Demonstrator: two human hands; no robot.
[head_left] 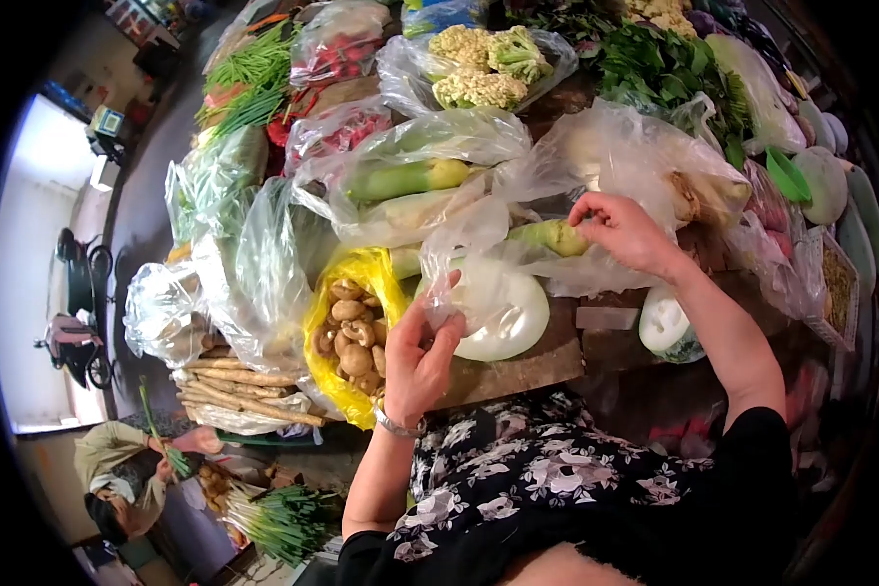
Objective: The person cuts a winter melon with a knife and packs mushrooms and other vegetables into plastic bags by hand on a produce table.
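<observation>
And here's the room: grey floor (151, 186) down the left, two-wheelers (73, 332) parked by a bright opening (39, 195). Centre stage, the wooden tabletop (508, 381), loaded with produce, brown boards showing along its near side. Near left, another person (117, 459) holds green stalks (171, 454). Leafy greens (654, 68) fill the far right, cauliflower (479, 88) the far middle. The yellow bag (314, 337) sits left of centre, open on its mushrooms (355, 332), just beside a cut winter melon (520, 317), white face up. Over to the hands: the left hand (422, 354) has a clear plastic bag (467, 239) pinched above that melon; the right hand (620, 232), fingers bent, is right by the end of a pale-green vegetable (557, 238), and whether it's gripping, I can't tell.
</observation>
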